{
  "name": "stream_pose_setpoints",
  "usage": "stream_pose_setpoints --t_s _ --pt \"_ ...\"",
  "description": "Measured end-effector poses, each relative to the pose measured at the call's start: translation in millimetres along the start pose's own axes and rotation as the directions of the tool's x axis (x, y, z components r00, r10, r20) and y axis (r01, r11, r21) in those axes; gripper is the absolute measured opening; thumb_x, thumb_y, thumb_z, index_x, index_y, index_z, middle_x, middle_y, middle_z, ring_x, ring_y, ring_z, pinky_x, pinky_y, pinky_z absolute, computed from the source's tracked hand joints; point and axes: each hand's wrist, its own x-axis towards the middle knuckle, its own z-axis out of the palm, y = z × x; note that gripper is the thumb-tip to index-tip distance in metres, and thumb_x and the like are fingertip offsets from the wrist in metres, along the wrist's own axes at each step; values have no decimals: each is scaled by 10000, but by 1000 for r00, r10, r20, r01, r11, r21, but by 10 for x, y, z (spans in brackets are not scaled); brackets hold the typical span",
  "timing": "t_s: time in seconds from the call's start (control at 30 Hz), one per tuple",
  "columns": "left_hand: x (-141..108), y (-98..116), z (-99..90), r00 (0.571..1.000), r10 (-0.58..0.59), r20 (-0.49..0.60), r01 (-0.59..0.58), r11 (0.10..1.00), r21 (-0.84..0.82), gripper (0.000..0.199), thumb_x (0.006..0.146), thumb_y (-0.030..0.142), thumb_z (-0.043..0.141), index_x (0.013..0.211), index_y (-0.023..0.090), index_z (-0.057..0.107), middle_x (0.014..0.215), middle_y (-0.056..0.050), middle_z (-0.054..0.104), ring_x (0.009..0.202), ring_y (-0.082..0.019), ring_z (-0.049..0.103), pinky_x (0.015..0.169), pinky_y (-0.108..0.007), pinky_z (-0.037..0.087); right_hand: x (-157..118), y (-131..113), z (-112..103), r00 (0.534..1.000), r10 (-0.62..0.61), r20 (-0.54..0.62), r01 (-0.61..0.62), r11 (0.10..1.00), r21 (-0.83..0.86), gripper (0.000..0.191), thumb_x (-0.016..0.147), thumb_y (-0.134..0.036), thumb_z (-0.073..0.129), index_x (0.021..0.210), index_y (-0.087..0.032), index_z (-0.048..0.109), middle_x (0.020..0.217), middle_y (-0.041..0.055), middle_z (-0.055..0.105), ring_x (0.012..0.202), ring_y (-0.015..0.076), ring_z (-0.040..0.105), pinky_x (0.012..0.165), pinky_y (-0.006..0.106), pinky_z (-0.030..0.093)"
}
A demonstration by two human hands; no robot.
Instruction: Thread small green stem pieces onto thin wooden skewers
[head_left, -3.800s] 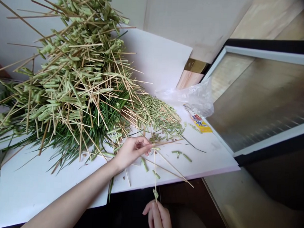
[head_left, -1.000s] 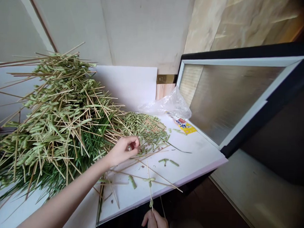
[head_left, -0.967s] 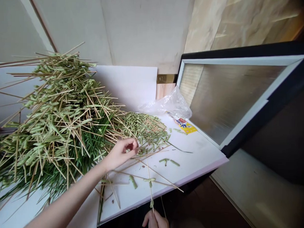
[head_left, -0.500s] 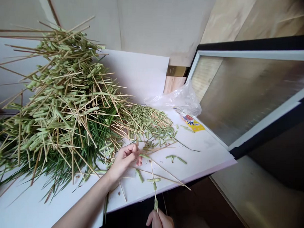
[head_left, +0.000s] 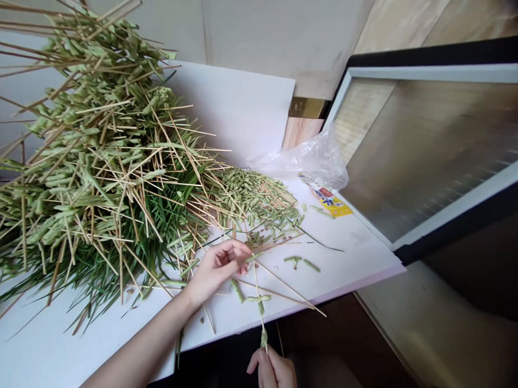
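Observation:
My left hand (head_left: 222, 268) pinches a thin green piece (head_left: 253, 257) at the tip of a wooden skewer. At the bottom, my right hand (head_left: 274, 371) is closed on the lower part of that skewer (head_left: 256, 277), which points up between the hands. Green pieces (head_left: 261, 303) are threaded across and along it, and another (head_left: 264, 337) sits just above my right fingers. Other bare skewers (head_left: 287, 285) and a loose green piece (head_left: 237, 290) lie on the table beside my left hand.
A tall heap of skewered green pieces (head_left: 94, 148) over long green leaves (head_left: 112, 268) fills the left. Behind my left hand lie more skewered pieces (head_left: 259, 197), a clear plastic bag (head_left: 315, 156) and a yellow packet (head_left: 333, 203). A framed glass panel (head_left: 430, 149) leans right of the white table (head_left: 350, 265).
My left fingers have come to the skewer's tip with the green piece, which was apart from it before. The view has shifted a little. My right hand still holds the skewer.

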Motion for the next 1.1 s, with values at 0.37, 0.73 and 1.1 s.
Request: stream_pose_setpoints --t_s 0.37,0.73,1.1 --pt "4 11 15 1000 3 -11 -3 999 34 247 828 393 762 920 166 732 707 -32 681 628 -159 626 592 -254 482 21 71 -15 999 -47 22 45 996 76 520 1034 -486 414 703 -185 678 368 -107 256 290 47 184 335 254 55" --pt "8 -8 23 999 39 -37 -36 997 72 246 823 321 763 1025 181 745 710 -10 680 637 -149 605 613 -247 474 44 -273 -50 996 74 50 -78 993 86 590 989 -631 414 703 -173 651 408 -107 296 362 54 235 417 264 119" --pt "11 -54 3 998 -3 -65 9 995 96 238 862 334 727 1016 172 809 794 -50 762 645 -139 629 616 -236 506 40 -302 -37 996 75 53 -81 991 111 585 995 -627 410 709 -173 642 415 -109 298 367 54 219 429 281 102"
